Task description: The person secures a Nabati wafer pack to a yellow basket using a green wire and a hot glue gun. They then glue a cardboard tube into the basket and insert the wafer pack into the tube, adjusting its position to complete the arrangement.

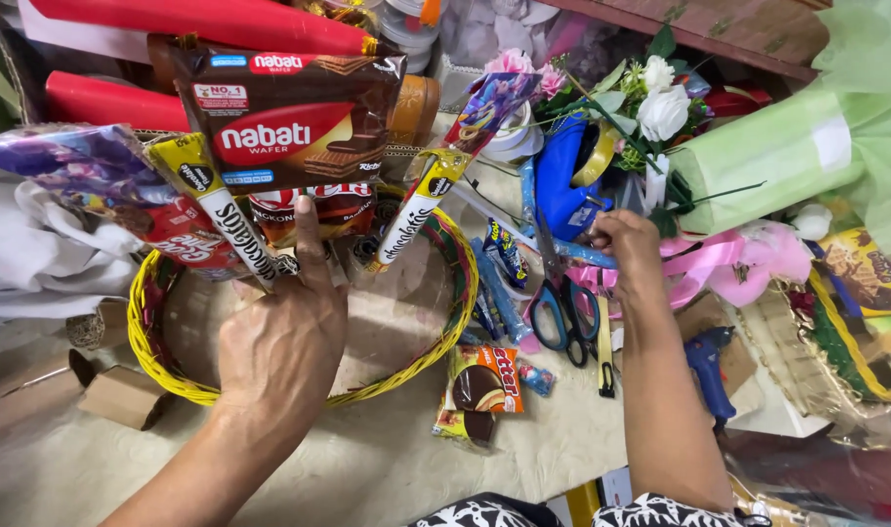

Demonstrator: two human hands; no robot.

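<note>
Black-and-white patterned cloth [650, 511] shows at the bottom edge, nearest of all, with both forearms reaching out over it across a cream-covered tabletop [387, 468]. Just past it a small chocolate snack pack [481, 385] lies flat on the cover, and a brown cardboard box [123, 395] sits off to the left.

Next comes the left hand [281, 332], fingers closed around the lower ends of a bunch of snack packets, holding them upright inside a round yellow wicker basket [172, 376]. The bunch is made up of a big brown wafer pack [289, 117] at the back, two slim yellow-and-white chocolate sticks [226, 220] fanned to either side, and a red packet [196, 244] on the left.

To the right, the right hand [626, 244] reaches down with fingers curled loosely; whether it grips anything I cannot tell. It is right beside blue-handled scissors [562, 307] and pink ribbon [719, 268]. A blue glue gun [709, 366] lies just right of the forearm.

Farther back stand a blue tape dispenser [562, 181], white artificial flowers [660, 112], a green paper roll [777, 151] and red rolls [211, 20].
</note>
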